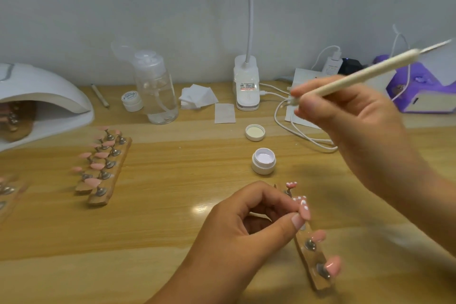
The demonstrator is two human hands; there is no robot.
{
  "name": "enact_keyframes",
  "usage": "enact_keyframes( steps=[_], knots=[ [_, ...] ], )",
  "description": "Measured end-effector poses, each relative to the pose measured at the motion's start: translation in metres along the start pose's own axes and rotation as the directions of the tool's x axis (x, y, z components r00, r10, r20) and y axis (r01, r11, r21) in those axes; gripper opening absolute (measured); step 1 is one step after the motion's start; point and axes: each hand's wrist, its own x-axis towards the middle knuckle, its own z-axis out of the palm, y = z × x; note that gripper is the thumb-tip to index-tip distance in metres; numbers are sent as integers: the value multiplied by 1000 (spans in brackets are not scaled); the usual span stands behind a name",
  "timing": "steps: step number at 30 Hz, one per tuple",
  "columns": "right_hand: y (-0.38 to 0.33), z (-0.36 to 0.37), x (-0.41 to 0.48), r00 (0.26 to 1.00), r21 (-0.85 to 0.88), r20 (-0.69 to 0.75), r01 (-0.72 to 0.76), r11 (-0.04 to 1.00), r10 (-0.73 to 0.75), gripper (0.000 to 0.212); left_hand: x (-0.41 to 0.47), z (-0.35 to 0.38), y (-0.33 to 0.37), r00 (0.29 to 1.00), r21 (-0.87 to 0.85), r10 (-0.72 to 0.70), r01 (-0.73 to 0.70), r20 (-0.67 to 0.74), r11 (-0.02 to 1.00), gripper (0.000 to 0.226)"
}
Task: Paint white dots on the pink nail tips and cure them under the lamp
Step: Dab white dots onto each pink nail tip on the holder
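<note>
Left hand [246, 224] low over tabletop [172, 205], wrist from bottom edge, fingers curled, grip clamped thumb-to-forefinger on pink nail tip [305, 210] with white dots, on wooden strip [314, 264]. Right hand [345, 116] raised above, grip closed round dotting pen [365, 71], pen slanting up-right, well apart from tips. Open white pot [263, 161] between hands. Lamp [44, 96] far left

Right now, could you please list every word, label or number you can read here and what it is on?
Nothing can be quoted with confidence.
Closed white jar: dark cursive on its lid, too blurred to read.
Clip lamp base: a label of small print, too small to read.
</note>
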Motion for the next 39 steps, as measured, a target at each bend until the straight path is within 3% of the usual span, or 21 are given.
enact_keyframes(
  steps=[2, 6, 12, 19, 24, 33, 35, 39],
  knots=[
    [15, 6, -7, 998, -152, -30, 48, 987, -53, 9, 0, 0, 0, 1000, -8, -10, 10, 6, 1000, 11],
    [36, 9, -16, 997, -323, 45, 71, 944, -59, 8, 0, 0, 0, 1000, 7, 6, -6, 8, 1000, 6],
    [42, 11, -14, 994, -347, 94, -17, 938, 53, 10, 0, 0, 2, 1000, 17, 16, -16, 10, 1000, 13],
    [44, 10, -13, 987, -387, 138, -27, 922, 87, 2, 0, -1, 2, 1000, 28, 20, -21, 19, 999, 13],
    [46, 9, -12, 981, -393, 162, -39, 919, 111, 12, 0, -2, 0, 999, 27, 27, -28, 26, 999, 9],
    [29, 10, -13, 995, -316, 62, -54, 947, 78, 6, 1, -1, -1, 999, 20, 37, -37, 13, 999, 8],
    [17, 6, -13, 999, -205, 37, -18, 979, 26, 4, 0, -1, 0, 1000, 1, 27, -27, 4, 1000, 4],
    [-4, -9, -23, 1000, 73, 1, 1, 997, -1, 22, 0, -2, 0, 1000, -15, -1, 1, -10, 1000, 5]
  ],
)
